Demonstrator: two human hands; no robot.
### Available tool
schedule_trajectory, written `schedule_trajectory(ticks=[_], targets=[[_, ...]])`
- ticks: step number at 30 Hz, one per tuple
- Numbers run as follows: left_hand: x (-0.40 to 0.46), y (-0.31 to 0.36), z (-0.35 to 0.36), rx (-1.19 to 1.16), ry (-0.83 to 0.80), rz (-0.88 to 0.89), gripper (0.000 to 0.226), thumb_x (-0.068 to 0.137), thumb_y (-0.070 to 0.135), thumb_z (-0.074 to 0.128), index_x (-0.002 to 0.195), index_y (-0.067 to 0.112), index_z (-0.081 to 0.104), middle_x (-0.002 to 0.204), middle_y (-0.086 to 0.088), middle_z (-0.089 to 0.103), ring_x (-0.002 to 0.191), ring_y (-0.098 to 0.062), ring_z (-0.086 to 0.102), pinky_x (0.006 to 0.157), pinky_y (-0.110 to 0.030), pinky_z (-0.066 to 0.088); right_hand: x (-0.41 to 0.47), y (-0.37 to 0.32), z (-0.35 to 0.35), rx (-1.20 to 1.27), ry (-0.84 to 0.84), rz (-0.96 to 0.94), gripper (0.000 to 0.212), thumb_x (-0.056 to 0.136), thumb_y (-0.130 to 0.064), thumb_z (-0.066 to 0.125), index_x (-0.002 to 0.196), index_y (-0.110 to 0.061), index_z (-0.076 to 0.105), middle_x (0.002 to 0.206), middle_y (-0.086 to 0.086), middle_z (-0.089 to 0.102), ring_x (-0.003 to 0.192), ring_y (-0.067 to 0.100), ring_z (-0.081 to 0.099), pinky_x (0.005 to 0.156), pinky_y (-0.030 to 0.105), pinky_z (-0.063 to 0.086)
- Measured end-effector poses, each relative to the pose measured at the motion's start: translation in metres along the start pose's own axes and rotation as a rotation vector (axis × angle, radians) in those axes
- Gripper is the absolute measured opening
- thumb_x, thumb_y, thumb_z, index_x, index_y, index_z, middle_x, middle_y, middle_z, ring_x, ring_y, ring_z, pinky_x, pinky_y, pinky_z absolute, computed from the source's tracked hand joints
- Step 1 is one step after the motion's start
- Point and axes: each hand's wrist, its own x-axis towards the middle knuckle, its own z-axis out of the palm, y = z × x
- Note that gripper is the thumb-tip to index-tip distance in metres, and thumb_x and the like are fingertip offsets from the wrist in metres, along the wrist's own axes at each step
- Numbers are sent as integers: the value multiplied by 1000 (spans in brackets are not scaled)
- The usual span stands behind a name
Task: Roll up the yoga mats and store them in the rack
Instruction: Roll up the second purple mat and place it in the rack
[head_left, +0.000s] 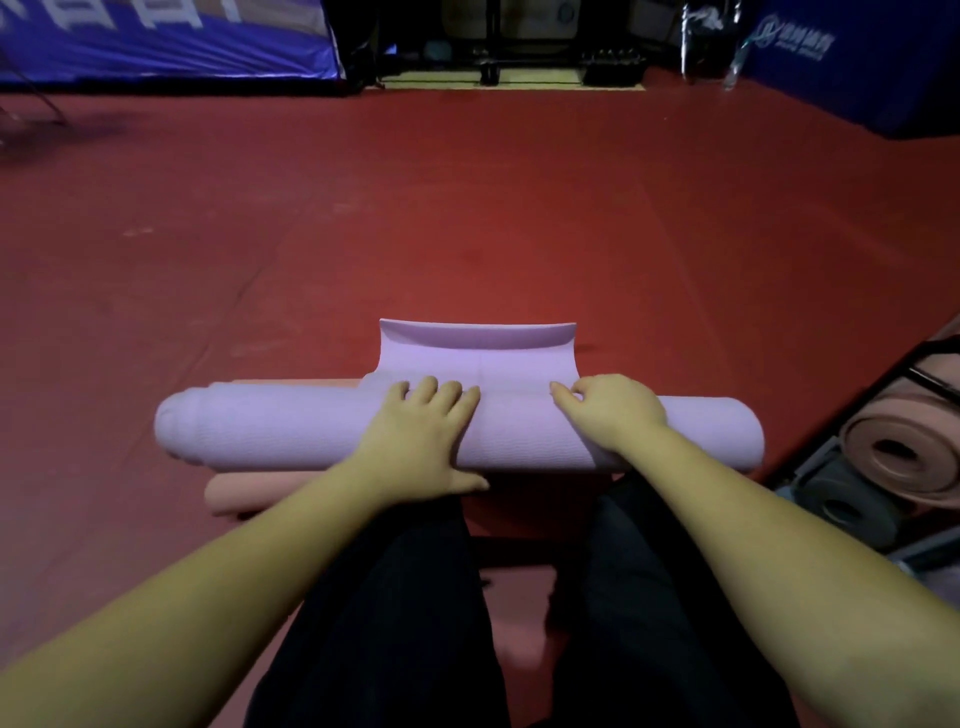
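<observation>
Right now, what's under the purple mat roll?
A pink mat lies beneath the purple mat roll, showing at its lower left and as a strip behind it. The rest of it is covered by the roll, the left hand and the right hand.

— What colour is the mat under your palms?

— The yoga mat (291, 431) I'm pressing is pale lilac, with a fine ribbed weave across its roll.

— And beneath it?

— A salmon-pink mat (234, 493) pokes out at its left end, on the brick-red floor (467, 208).

— The rack (930, 364)?

— Black bars, holding a pink roll (904, 452) and a grey roll (841, 509). My trousers (395, 623) are black; blue banners (156, 47) with white lettering line the floor's far edge.
</observation>
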Motion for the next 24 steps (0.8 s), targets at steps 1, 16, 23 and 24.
schedule_trajectory(ticks=[1, 16, 23, 24], targets=[[-4, 3, 6, 54, -6, -13, 108, 57, 83, 55, 140, 14, 43, 129, -10, 54, 107, -35, 53, 94, -52, 42, 2, -1, -2, -2, -21, -3, 60, 96, -62, 28, 103, -22, 71, 112, 7, 69, 106, 31, 60, 72, 33, 38], [-10, -8, -57, -238, -321, -32, 79, 59, 79, 66, 119, 33, 44, 111, 3, 60, 104, -25, 56, 75, -36, 43, -1, -20, -56, 78, -531, 67, 60, 95, -57, 38, 139, -20, 54, 151, 6, 44, 132, 23, 46, 101, 35, 33], [5, -15, -52, -440, -505, -89, 78, 52, 77, 72, 115, 37, 49, 108, 10, 64, 97, -19, 57, 78, -36, 45, 2, -16, -44, 53, -467, 12, 57, 97, -59, 39, 133, -20, 59, 150, 4, 47, 133, 23, 46, 106, 35, 34], [9, -18, -53, -498, -554, -112, 81, 51, 75, 74, 119, 38, 50, 110, 13, 63, 99, -18, 57, 83, -36, 46, 3, -14, -42, 28, -372, -50, 50, 100, -56, 37, 120, -21, 65, 142, 7, 54, 124, 24, 52, 100, 35, 38]])
